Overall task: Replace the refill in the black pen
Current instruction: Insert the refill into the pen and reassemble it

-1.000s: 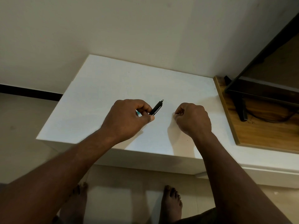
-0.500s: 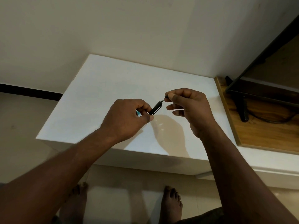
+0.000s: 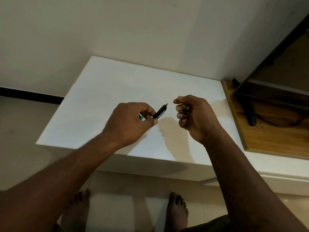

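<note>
The left hand [image 3: 130,122] pinches the black pen [image 3: 159,112] by its near end, thumb and fingers curled round it. The pen's long axis slants up and away to the right, and its pale far end points at the right hand [image 3: 197,116] just beside it. That hand's fingers are curled in — whether on some small dark piece or on nothing, I cannot tell. Both hover over the white table [image 3: 103,91].

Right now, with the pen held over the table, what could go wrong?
1. The left hand pinches the black pen by one end above the white table; it could slip out.
2. A small dark piece seems tucked in the curled fingers of the right hand; if dropped, it could roll off the table edge.
</note>
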